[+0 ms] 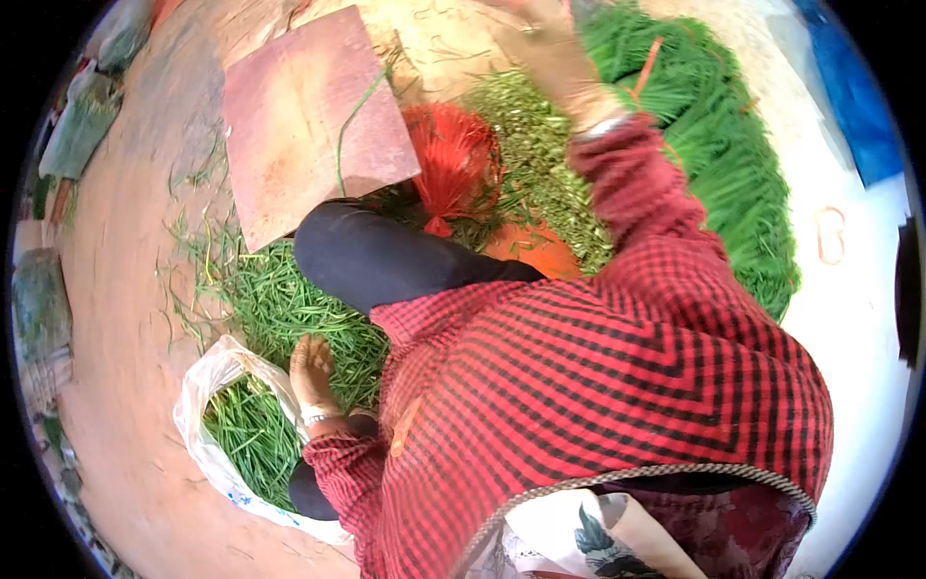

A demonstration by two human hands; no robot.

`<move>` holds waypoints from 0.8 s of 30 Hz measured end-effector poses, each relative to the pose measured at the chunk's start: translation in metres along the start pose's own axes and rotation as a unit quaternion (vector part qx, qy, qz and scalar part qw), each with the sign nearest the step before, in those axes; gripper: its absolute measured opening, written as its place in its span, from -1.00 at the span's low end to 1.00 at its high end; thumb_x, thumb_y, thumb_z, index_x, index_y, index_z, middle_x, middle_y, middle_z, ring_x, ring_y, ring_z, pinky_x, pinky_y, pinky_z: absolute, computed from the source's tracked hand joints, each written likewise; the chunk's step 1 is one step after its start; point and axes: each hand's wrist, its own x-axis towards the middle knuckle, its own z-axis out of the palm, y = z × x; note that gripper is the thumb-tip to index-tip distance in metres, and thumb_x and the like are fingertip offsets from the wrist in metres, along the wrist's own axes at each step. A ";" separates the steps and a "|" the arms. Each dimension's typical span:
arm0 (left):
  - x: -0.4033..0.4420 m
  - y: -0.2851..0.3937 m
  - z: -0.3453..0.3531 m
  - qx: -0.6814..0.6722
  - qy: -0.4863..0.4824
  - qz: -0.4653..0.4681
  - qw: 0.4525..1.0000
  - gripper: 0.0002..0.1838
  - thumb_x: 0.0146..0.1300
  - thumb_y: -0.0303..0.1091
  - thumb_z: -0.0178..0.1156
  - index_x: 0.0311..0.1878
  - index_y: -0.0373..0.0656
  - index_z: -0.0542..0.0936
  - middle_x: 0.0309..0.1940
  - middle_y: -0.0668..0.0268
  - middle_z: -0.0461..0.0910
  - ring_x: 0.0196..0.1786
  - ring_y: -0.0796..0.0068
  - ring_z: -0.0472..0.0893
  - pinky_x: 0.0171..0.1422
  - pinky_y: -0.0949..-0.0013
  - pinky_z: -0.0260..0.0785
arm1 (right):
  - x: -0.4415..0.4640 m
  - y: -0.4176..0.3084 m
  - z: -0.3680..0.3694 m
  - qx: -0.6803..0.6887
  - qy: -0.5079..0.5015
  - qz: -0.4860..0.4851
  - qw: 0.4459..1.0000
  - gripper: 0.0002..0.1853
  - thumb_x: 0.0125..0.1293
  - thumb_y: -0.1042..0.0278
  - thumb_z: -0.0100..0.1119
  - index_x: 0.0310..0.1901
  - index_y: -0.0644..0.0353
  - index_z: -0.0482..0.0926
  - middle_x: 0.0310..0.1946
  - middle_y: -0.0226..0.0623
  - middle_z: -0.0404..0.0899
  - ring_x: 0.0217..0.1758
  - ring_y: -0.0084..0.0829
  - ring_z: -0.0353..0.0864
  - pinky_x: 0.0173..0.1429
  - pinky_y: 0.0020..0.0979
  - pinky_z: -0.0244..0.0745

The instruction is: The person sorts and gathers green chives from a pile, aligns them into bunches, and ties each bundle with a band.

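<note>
My left hand (313, 374) rests against a loose heap of long green stalks (280, 299), its fingers curled and their tips hidden. Beside it stands an open white plastic bag (198, 386) filled with similar green stalks (253, 434). Raised near the top edge, my right hand (545, 53) is smeared by motion, and what it holds, if anything, does not show. Just past that wrist lie large bundles of green stalks (723, 164), with an orange tie (648, 68) visible. Below the right hand spreads a pile of pale green pieces (540, 145).
A reddish square board (309, 125) lies ahead of my bent knee (386, 251), with one green stalk (342, 135) across it. A red mesh-like bag (451, 159) sits next to the board. Several filled bags (82, 121) line the far left. Blue material (854, 87) hangs at upper right.
</note>
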 end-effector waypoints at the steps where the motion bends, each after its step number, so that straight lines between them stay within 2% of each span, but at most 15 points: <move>1: -0.002 -0.007 -0.006 0.009 0.020 -0.009 1.000 -0.49 0.36 -0.16 0.12 0.26 -0.27 0.40 0.11 0.02 0.51 0.14 0.19 0.50 0.32 0.17 0.28 | -0.012 -0.021 0.038 0.080 -0.043 0.157 0.984 -0.59 0.25 0.18 0.13 0.08 0.19 0.52 -0.16 -0.09 0.61 -0.09 -0.23 0.60 0.09 -0.30 0.45; 2: -0.016 -0.006 0.006 -0.009 0.063 -0.029 0.998 -0.52 0.36 -0.20 0.14 0.24 -0.29 0.41 0.05 0.00 0.54 0.09 0.17 0.54 0.21 0.20 0.37 | -0.021 -0.014 0.073 0.032 -0.149 0.252 0.956 -0.60 0.24 0.10 0.11 0.03 0.17 0.56 -0.15 -0.06 0.62 -0.08 -0.24 0.61 0.10 -0.28 0.44; 3: -0.021 -0.014 -0.001 -0.013 0.074 -0.045 0.996 -0.56 0.36 -0.14 0.12 0.18 -0.21 0.47 -0.05 0.16 0.59 -0.11 0.32 0.58 0.00 0.37 0.44 | -0.033 -0.010 0.099 0.066 -0.163 0.247 0.953 -0.57 0.23 0.03 0.11 -0.02 0.20 0.58 -0.18 -0.04 0.63 -0.10 -0.24 0.60 0.10 -0.26 0.44; 4: -0.033 -0.015 0.001 -0.012 0.091 -0.052 0.994 -0.57 0.36 -0.15 0.11 0.18 -0.22 0.47 -0.08 0.18 0.60 -0.14 0.34 0.59 -0.05 0.38 0.45 | -0.065 0.021 0.129 0.051 -0.179 0.268 0.945 -0.62 0.23 0.10 0.12 -0.07 0.24 0.58 -0.25 -0.03 0.62 -0.11 -0.24 0.61 0.09 -0.27 0.45; 5: -0.042 -0.013 0.000 -0.010 0.106 -0.060 0.993 -0.58 0.36 -0.16 0.10 0.17 -0.22 0.47 -0.11 0.19 0.61 -0.17 0.35 0.59 -0.09 0.39 0.46 | -0.107 0.064 0.161 0.137 -0.189 0.409 0.882 -0.68 0.26 0.21 0.13 -0.09 0.27 0.55 -0.26 0.00 0.62 -0.10 -0.17 0.62 0.00 -0.24 0.50; 6: -0.046 -0.016 -0.011 -0.009 0.117 -0.065 0.991 -0.58 0.36 -0.16 0.10 0.17 -0.22 0.47 -0.11 0.19 0.61 -0.17 0.35 0.59 -0.09 0.39 0.46 | -0.133 0.082 0.168 0.304 -0.106 0.661 0.678 -0.77 0.29 0.34 0.12 -0.08 0.26 0.52 -0.24 0.03 0.61 -0.10 -0.10 0.61 -0.13 -0.26 0.53; 7: -0.054 -0.022 -0.019 -0.012 0.109 -0.070 0.991 -0.59 0.38 -0.17 0.07 0.17 -0.23 0.47 -0.11 0.20 0.61 -0.17 0.36 0.59 -0.09 0.37 0.46 | -0.147 0.100 0.171 0.305 -0.015 0.743 0.596 -0.80 0.36 0.45 0.04 -0.04 0.33 0.46 -0.17 0.12 0.57 -0.07 -0.05 0.59 -0.18 -0.26 0.57; 9: -0.059 -0.023 -0.029 -0.016 0.107 -0.075 0.991 -0.59 0.39 -0.17 0.05 0.17 -0.23 0.47 -0.11 0.20 0.60 -0.17 0.37 0.58 -0.09 0.34 0.46 | -0.176 0.126 0.179 0.195 0.001 0.792 0.579 -0.78 0.41 0.55 -0.08 0.04 0.40 0.39 -0.09 0.16 0.53 0.02 -0.02 0.57 -0.10 -0.20 0.60; 12: -0.061 -0.013 -0.012 -0.008 0.166 -0.093 0.982 -0.59 0.41 -0.19 -0.01 0.19 -0.24 0.44 -0.14 0.21 0.60 -0.17 0.38 0.57 -0.09 0.33 0.46 | -0.199 0.147 0.199 0.096 0.011 0.821 0.562 -0.53 0.35 0.47 0.10 0.27 0.30 0.30 -0.06 -0.09 0.53 -0.22 -0.25 0.63 -0.18 -0.27 0.60; 14: -0.056 -0.006 0.004 -0.013 0.164 -0.089 0.982 -0.60 0.40 -0.21 0.01 0.18 -0.25 0.44 -0.15 0.22 0.60 -0.17 0.39 0.57 -0.09 0.34 0.46 | -0.207 0.171 0.208 0.088 -0.040 0.808 0.581 -0.51 0.34 0.44 0.13 0.27 0.30 0.30 -0.09 -0.12 0.55 -0.25 -0.29 0.62 -0.20 -0.30 0.60; 17: -0.044 0.015 0.033 -0.009 0.139 -0.062 0.988 -0.63 0.39 -0.26 0.07 0.17 -0.26 0.44 -0.15 0.23 0.59 -0.18 0.43 0.57 -0.09 0.39 0.44 | -0.202 0.174 0.218 0.086 -0.020 0.796 0.599 -0.62 0.36 0.38 0.15 0.16 0.32 0.42 -0.20 -0.20 0.59 -0.33 -0.38 0.61 -0.26 -0.39 0.59; 19: -0.037 0.030 0.053 0.001 0.118 -0.041 0.992 -0.63 0.38 -0.30 0.10 0.16 -0.27 0.44 -0.15 0.24 0.59 -0.18 0.46 0.57 -0.09 0.43 0.44 | -0.196 0.170 0.215 0.083 -0.123 0.770 0.621 -0.71 0.38 0.32 0.09 -0.01 0.36 0.58 -0.13 -0.13 0.62 -0.20 -0.31 0.63 -0.18 -0.34 0.56; 21: -0.030 0.039 0.066 0.021 0.143 -0.003 0.989 -0.56 0.35 -0.35 0.14 0.20 -0.41 0.38 -0.15 0.14 0.62 -0.22 0.47 0.59 -0.13 0.49 0.43 | -0.206 0.164 0.214 0.088 -0.106 0.737 0.662 -0.68 0.42 0.25 0.02 -0.10 0.36 0.61 -0.25 -0.14 0.65 -0.26 -0.24 0.63 -0.16 -0.25 0.55; 23: -0.027 0.045 0.066 0.006 0.101 0.004 0.995 -0.56 0.34 -0.37 0.15 0.21 -0.39 0.39 -0.16 0.15 0.62 -0.22 0.48 0.59 -0.12 0.50 0.43 | -0.213 0.161 0.206 -0.023 -0.182 0.604 0.776 -0.61 0.44 0.15 -0.07 -0.12 0.36 0.61 -0.33 -0.12 0.65 -0.31 -0.13 0.62 -0.12 -0.17 0.54; 24: -0.029 0.048 0.073 0.026 0.116 0.006 0.993 -0.56 0.34 -0.37 0.16 0.20 -0.38 0.39 -0.16 0.15 0.62 -0.22 0.47 0.59 -0.12 0.50 0.43 | -0.212 0.156 0.194 -0.040 -0.220 0.573 0.788 -0.57 0.43 0.10 -0.11 -0.11 0.33 0.60 -0.26 -0.06 0.64 -0.23 -0.07 0.62 -0.01 -0.14 0.50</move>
